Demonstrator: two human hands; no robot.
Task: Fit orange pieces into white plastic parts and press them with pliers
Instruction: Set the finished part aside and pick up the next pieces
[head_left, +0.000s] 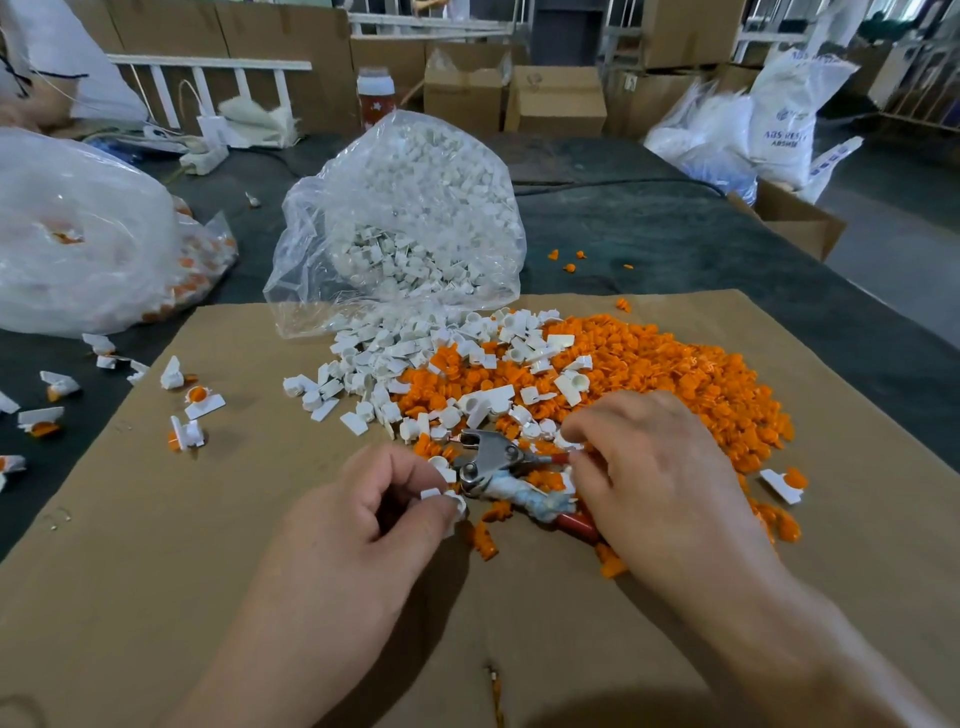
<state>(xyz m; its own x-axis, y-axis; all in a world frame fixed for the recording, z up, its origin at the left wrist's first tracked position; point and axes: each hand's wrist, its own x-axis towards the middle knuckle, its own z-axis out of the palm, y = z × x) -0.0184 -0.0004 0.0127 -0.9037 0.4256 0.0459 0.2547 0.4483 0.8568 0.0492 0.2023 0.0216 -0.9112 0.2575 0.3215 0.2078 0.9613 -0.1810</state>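
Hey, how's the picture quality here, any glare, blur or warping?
Head view: the wide-angle lens stretches the corners; glare whitens the clear bag at far left; soft shadow sits beneath the left hand pinching a white part; pliers are sharp, background boxes softer.

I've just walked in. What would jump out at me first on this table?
The orange pile of small pieces on the cardboard, right of centre, strikes the eye first. Behind it a clear bag spills white parts toward the pile. In front, the left hand pinches a white part, and pliers lie between it and the right hand.
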